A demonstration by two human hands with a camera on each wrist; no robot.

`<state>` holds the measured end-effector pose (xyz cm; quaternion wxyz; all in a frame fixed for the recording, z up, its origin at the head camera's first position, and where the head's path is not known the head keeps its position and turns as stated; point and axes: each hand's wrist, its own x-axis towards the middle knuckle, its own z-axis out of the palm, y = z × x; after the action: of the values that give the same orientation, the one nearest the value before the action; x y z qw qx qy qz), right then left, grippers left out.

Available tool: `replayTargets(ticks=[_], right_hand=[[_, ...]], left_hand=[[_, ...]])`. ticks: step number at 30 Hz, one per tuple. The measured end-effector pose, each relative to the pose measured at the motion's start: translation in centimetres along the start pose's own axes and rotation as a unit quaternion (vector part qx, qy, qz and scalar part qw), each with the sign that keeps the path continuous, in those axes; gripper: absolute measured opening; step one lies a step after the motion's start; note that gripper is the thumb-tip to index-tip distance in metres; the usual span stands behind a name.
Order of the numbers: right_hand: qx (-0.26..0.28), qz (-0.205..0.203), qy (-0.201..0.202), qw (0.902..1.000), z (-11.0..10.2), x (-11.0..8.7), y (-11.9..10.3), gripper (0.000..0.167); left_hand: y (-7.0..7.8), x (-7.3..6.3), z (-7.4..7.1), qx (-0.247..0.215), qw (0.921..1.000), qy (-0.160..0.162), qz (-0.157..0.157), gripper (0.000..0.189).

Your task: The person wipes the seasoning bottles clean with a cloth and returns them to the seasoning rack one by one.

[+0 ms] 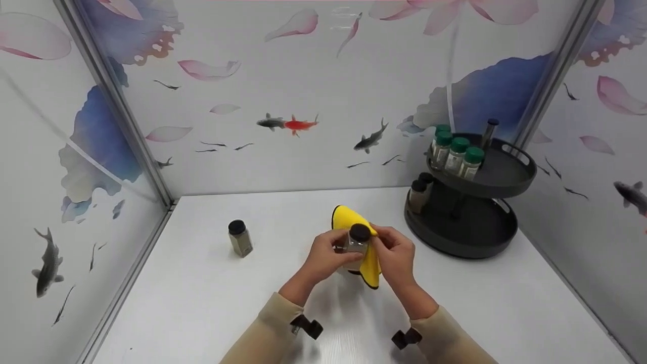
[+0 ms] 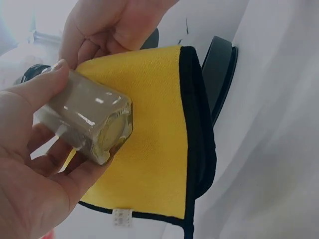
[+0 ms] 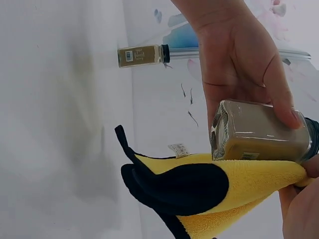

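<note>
My left hand point(image 1: 327, 255) grips a square glass spice jar point(image 2: 84, 109) with a black cap point(image 1: 360, 232), its thumb and fingers around the sides. The jar holds a greyish-brown powder and is raised over the table. Pinched in my right hand point(image 1: 397, 253) is a yellow cloth point(image 1: 349, 217) with black edging, which lies against the jar near its cap. In the left wrist view the cloth point(image 2: 154, 134) hangs behind the jar, a small white tag at its hem. The right wrist view shows the cloth point(image 3: 254, 184) folded along the jar point(image 3: 264, 132).
A second black-capped spice jar point(image 1: 240, 240) stands on the white table point(image 1: 202, 303) to the left. A black two-tier turntable rack point(image 1: 470, 247) at the back right carries green-capped jars point(image 1: 457, 154) above and dark-capped jars point(image 1: 418, 194) below. Printed panels point(image 1: 303, 167) enclose the table.
</note>
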<state>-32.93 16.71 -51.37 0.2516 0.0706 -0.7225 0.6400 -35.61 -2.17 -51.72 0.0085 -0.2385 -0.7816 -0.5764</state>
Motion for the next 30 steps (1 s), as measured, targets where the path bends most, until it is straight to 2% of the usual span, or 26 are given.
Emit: replayTargets(ticks=[4, 9, 17, 24, 30], right_hand=[[0.0, -0.011, 0.002, 0.9999, 0.0, -0.2, -0.4, 0.023], [-0.018, -0.046, 0.005, 0.9988, 0.2, -0.6, -0.6, 0.022], [-0.046, -0.101, 0.003, 0.9938, 0.6, -1.2, -0.4, 0.024], [-0.056, -0.108, -0.004, 0.9925, 1.1, -1.4, 0.3, 0.024], [-0.065, -0.097, -0.022, 0.9929, 1.4, -1.8, 0.6, 0.023]], left_hand=[[0.3, -0.1, 0.2, -0.012, 0.9998, 0.012, -0.007, 0.04], [0.4, -0.1, 0.3, -0.026, 0.999, 0.034, -0.016, 0.047], [0.1, 0.2, 0.2, -0.031, 0.9972, 0.063, -0.026, 0.045], [-0.4, 0.2, 0.2, -0.042, 0.9952, 0.076, -0.043, 0.044], [-0.3, 0.4, -0.2, -0.046, 0.9931, 0.1, -0.042, 0.044]])
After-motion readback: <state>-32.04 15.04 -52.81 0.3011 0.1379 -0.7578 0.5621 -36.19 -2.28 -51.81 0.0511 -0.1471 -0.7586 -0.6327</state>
